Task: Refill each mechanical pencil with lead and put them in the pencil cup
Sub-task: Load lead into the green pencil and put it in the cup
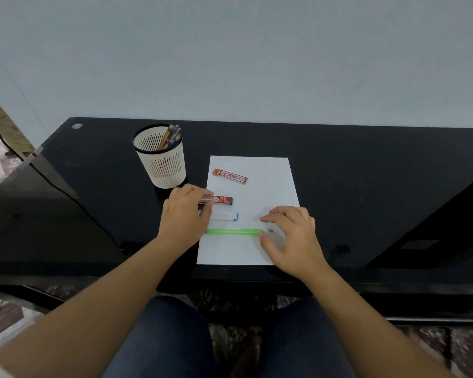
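Observation:
A green mechanical pencil point(234, 232) lies crosswise on a white sheet of paper point(253, 249). My right hand point(292, 236) hovers over its right end with fingers loosely spread, and the thumb touches that end. A small grey piece point(270, 230) lies just past the thumb. My left hand point(185, 216) pinches the left end of a dark red lead case point(221, 200) between index finger and thumb. A clear lead tube with a blue cap point(228, 216) lies between the case and the pencil. A second red lead case point(230, 176) lies farther back on the sheet.
A white slotted pencil cup point(163, 165) holding several pencils stands on the black desk point(366, 186), behind and left of the paper. A black cable point(66, 192) runs across the desk's left side. The wall is close behind.

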`<state>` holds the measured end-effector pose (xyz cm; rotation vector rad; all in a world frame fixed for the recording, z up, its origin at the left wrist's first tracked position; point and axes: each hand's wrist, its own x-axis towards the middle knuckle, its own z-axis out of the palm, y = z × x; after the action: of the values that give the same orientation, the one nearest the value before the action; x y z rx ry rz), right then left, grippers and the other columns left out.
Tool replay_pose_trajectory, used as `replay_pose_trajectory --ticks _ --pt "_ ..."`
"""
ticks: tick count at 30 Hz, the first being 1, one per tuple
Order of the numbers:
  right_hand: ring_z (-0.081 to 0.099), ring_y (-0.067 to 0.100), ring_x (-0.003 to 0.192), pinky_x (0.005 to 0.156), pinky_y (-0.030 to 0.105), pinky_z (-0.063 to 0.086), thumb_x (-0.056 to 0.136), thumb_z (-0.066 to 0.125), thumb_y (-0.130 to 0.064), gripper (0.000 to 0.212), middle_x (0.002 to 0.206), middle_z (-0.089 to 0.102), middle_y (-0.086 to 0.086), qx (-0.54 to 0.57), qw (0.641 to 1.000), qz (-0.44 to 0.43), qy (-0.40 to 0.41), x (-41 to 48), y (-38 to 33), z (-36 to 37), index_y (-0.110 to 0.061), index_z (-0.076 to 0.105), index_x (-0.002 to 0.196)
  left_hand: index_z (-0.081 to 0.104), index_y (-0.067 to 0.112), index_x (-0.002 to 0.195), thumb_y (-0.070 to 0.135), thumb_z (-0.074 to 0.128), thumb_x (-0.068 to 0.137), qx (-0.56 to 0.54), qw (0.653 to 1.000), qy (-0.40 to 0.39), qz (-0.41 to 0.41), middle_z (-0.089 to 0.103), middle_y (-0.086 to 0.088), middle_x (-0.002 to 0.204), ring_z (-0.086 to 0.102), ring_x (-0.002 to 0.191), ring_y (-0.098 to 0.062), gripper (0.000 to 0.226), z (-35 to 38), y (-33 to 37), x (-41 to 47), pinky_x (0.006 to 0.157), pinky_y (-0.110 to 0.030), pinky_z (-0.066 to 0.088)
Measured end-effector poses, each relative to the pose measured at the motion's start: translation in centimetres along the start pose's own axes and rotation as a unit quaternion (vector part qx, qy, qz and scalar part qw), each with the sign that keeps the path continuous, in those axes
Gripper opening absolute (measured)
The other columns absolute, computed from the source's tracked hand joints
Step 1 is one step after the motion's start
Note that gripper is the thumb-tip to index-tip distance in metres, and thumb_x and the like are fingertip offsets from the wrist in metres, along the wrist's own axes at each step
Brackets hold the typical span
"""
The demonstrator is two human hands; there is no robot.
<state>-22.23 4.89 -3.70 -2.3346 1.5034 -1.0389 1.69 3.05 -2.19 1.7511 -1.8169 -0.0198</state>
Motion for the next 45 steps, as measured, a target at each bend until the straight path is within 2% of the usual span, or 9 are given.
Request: replay_pose_trajectory --ticks 4,7,9,17,23,27,31,40,45 --pt "0.043 0.007 0.104 0.084 0.032 0.036 0.079 0.058 -0.043 0.029 0.107 0.054 -0.014 0.015 1.000 0.010 0.008 0.0 0.1 0.1 -0.028 0.067 0.102 0.055 0.028 0.131 0.036 0.057 0.094 0.074 0.991 -0.115 0.001 0.056 0.007 0.128 0.043 0.121 -0.017 0.038 -0.3 -0.5 3.5 0.105 -0.037 0.034" --pt "0.043 0.007 0.103 0.083 0.031 0.037 0.079 0.058 -0.043 0.028 0.106 0.054 -0.015 0.015 1.000 0.011 0.004 0.0 0.2 0.2 -0.028 0.067 0.101 0.052 0.030 0.134 0.048 0.055 0.092 0.105 0.975 -0.192 0.028 0.054 0.007 0.129 0.043 0.122 -0.018 0.046 -0.1 -1.1 4.8 0.108 -0.038 0.030" --pt "0.043 0.007 0.103 0.082 0.030 0.037 0.079 0.059 -0.042 0.028 0.106 0.055 -0.015 0.015 1.000 0.008 0.004 0.0 0.3 0.2 -0.027 0.067 0.100 0.053 0.032 0.132 0.052 0.054 0.091 0.120 0.970 -0.207 0.035 0.053 0.009 0.125 0.043 0.118 -0.016 0.046 0.0 -1.5 5.0 0.107 -0.037 0.030" --pt "0.045 0.007 0.102 0.082 0.030 0.038 0.080 0.060 -0.041 0.026 0.105 0.056 -0.015 -0.003 1.000 -0.005 0.008 -0.1 0.4 0.3 -0.026 0.068 0.099 0.062 0.031 0.117 0.042 0.054 0.095 0.072 0.987 -0.132 0.053 0.060 0.012 0.111 0.049 0.104 -0.011 0.026 0.4 -0.9 3.7 0.095 -0.036 0.038" --pt "0.049 0.012 0.100 0.085 0.032 0.038 0.081 0.059 -0.043 0.030 0.104 0.060 -0.010 -0.070 0.996 -0.046 0.022 0.2 -0.2 0.3 -0.024 0.067 0.103 0.066 0.021 0.112 0.036 0.060 0.090 0.054 0.987 -0.035 0.150 0.065 0.007 0.099 0.058 0.087 -0.017 0.027 0.7 -0.2 -0.1 0.078 -0.033 0.040" --pt "0.048 0.012 0.105 0.089 0.029 0.036 0.085 0.054 -0.046 0.038 0.111 0.060 -0.008 -0.086 0.994 -0.062 0.005 0.7 -0.7 0.2 -0.022 0.062 0.114 0.067 0.019 0.110 0.043 0.046 0.092 0.036 0.982 -0.031 0.180 0.066 0.006 0.097 0.060 0.081 -0.016 0.036 1.0 -0.1 -1.7 0.072 -0.034 0.047" --pt "0.045 0.012 0.108 0.091 0.029 0.036 0.089 0.047 -0.047 0.045 0.116 0.059 -0.005 -0.090 0.992 -0.079 -0.039 1.3 -0.8 0.6 -0.021 0.058 0.124 0.067 0.019 0.111 0.040 0.049 0.092 0.029 0.976 -0.003 0.217 0.066 0.004 0.098 0.060 0.082 -0.017 0.033 1.3 0.0 -2.2 0.071 -0.036 0.048" --pt "0.049 0.013 0.101 0.087 0.029 0.041 0.093 0.044 -0.040 0.036 0.108 0.064 -0.004 -0.063 0.994 -0.087 -0.017 0.6 -0.1 1.5 -0.018 0.064 0.114 0.068 0.018 0.110 0.043 0.052 0.093 0.009 0.974 0.033 0.226 0.067 0.004 0.102 0.059 0.089 -0.015 0.034 1.8 0.1 -3.1 0.075 -0.031 0.045" --pt "0.051 0.013 0.102 0.091 0.025 0.037 0.090 0.059 -0.028 0.025 0.109 0.064 -0.004 -0.046 0.997 -0.062 0.018 0.4 -0.1 1.3 -0.017 0.063 0.113 0.068 0.017 0.110 0.042 0.054 0.091 -0.002 0.985 0.025 0.171 0.067 0.004 0.104 0.060 0.093 -0.014 0.035 1.7 -0.2 -3.2 0.080 -0.028 0.043"
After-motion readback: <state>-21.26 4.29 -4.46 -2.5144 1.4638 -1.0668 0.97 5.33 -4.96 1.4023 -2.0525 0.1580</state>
